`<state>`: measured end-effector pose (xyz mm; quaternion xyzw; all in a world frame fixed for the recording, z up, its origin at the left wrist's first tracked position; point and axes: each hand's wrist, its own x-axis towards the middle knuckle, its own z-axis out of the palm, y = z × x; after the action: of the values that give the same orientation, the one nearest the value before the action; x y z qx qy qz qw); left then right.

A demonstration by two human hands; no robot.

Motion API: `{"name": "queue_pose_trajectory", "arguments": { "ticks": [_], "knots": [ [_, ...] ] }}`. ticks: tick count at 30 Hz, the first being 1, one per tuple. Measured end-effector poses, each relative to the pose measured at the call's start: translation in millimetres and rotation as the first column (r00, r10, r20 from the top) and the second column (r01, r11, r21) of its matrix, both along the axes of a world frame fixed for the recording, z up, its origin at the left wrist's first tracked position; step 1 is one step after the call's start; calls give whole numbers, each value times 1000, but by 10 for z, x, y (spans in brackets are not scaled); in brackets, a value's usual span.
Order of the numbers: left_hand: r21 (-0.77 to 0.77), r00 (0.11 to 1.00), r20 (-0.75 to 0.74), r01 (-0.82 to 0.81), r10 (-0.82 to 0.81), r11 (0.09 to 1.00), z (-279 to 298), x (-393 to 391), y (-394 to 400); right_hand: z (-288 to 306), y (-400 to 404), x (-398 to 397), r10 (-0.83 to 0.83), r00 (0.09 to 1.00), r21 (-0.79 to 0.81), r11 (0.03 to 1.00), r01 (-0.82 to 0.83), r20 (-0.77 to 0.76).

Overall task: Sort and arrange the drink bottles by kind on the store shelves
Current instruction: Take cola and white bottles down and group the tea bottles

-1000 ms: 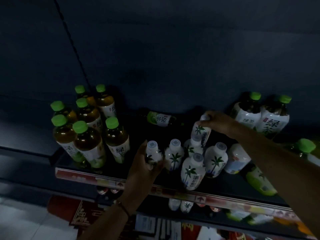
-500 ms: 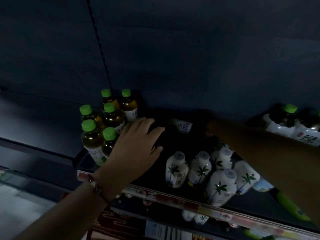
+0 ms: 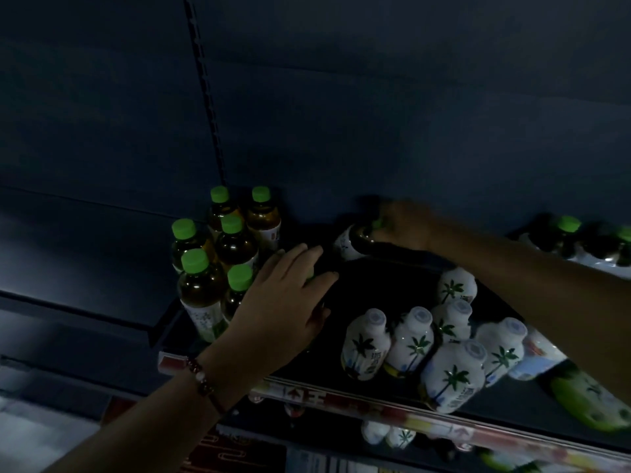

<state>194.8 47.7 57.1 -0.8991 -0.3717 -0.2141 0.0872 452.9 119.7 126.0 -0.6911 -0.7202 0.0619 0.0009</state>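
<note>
Your right hand (image 3: 404,224) was at the back of the shelf (image 3: 375,401), fingers curled round the neck end of a lying tea bottle (image 3: 355,242); that bottle lay on its side w/ its long axis roughly left-right, green cap under your fingers on the right, label end pointing left toward the standing tea group (image 3: 218,264); so the bottle's home was to its left, approx. along its own axis, and the right hand was plainly the one on it. Your left hand (image 3: 290,302) was nearer the front, fingers spread and fairly straight over a bottle that it mostly hid; a sliver of green showed by the fingers, so prob. another green-cap tea; whether it gripped that bottle or only rested on it, I couldn't tell. The two hands were apart, left one lower and nearer you, w/ a dark bare stretch of shelf between the tea group and the white palm-print bottles (image 3: 415,339); that gap read as the open room for standing the lying bottle up. Edges to mind, in my judgement: the back wall just behind the right hand left little space to swing the bottle upright; the palm-print cluster stood under your right forearm, a few tilted, so a dropped elbow could knock them; the front lip w/ the price strip (image 3: 341,402) ran close to the nearest white bottle. More green-cap bottles (image 3: 566,233) stood far right, beyond the forearm, and a green bottle (image 3: 587,401) lay on its side at the right front.
</note>
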Motion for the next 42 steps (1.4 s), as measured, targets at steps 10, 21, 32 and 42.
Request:
{"name": "queue_pose_trajectory", "arguments": {
  "ticks": [10,21,32,42],
  "knots": [
    [-16,999,-15,52,-52,999,8,-44,0,42,27,-553,118,973,13,993,-118,-198],
    [-13,984,101,152,-150,988,73,-15,-228,138,-489,-524,54,990,51,998,-48,-133],
    [-402,958,147,287,-248,869,-1054,315,-1848,-838,-3477,96,-59,856,185,967,177,-514],
    [-963,922,117,13,370,270,-3074,1391,-1689,-3298,-3939,542,-453,300,-239,804,545,-839]
  ]
}}
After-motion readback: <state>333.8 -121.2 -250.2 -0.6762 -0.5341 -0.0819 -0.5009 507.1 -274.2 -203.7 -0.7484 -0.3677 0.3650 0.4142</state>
